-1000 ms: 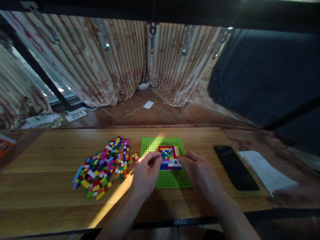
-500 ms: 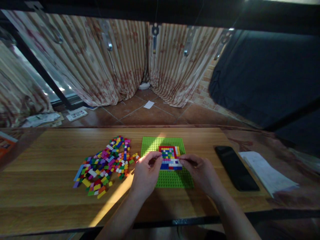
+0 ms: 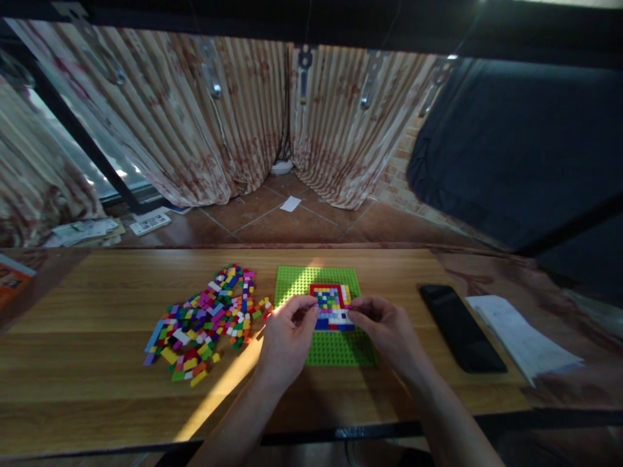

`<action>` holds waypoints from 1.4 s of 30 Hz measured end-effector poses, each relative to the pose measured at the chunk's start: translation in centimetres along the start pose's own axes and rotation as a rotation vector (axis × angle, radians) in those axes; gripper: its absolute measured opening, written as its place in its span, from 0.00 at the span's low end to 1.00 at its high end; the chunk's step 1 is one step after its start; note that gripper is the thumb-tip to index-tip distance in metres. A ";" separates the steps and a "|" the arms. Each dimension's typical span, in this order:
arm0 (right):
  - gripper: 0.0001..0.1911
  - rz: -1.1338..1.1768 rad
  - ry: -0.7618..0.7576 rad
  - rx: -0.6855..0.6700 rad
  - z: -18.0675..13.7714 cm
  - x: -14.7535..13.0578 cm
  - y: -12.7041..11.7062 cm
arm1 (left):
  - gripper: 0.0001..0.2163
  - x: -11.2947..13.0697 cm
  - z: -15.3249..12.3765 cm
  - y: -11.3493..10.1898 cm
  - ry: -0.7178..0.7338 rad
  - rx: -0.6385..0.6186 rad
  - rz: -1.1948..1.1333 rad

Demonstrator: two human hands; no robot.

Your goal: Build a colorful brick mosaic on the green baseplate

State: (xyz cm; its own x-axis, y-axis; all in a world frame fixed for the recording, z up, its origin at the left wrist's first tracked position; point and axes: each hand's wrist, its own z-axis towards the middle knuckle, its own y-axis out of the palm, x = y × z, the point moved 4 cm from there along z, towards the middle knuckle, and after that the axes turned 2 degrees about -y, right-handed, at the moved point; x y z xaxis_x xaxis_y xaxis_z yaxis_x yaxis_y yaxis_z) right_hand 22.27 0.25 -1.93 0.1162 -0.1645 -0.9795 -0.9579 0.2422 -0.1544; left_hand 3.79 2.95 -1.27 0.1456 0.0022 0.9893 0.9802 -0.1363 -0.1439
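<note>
A green baseplate (image 3: 296,279) lies on the wooden table (image 3: 97,376), and a square mosaic of small coloured bricks (image 3: 331,305) with a red border is built on it. My left hand (image 3: 287,340) rests at the mosaic's left edge, its thumb and forefinger pinched together there. At the mosaic's right edge is my right hand (image 3: 387,331), fingers curled and pinched on a small piece I cannot make out. To the left of the plate spreads a pile of loose coloured bricks (image 3: 204,318).
A black phone (image 3: 460,327) lies to the right of the plate, with a white paper pad (image 3: 523,337) beyond it. An orange booklet (image 3: 12,279) sits at the table's far left. Curtains and tiled floor lie behind the table.
My right hand has shifted slightly left, closer to the mosaic's right edge. The left hand has stayed almost still at the left edge.
</note>
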 end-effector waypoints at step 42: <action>0.06 -0.313 -0.491 -0.065 -3.0 -3.7 2.7 | 0.09 0.9 -0.6 0.5 0.035 -0.075 -0.105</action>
State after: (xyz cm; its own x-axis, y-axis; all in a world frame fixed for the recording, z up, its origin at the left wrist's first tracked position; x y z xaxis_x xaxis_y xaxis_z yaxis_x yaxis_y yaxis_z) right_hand 18.43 -1.33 1.65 0.4891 0.2469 -0.8366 -0.8709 0.1920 -0.4525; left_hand 4.31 2.30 -0.41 0.0366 -0.0141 0.9992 0.9767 -0.2111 -0.0388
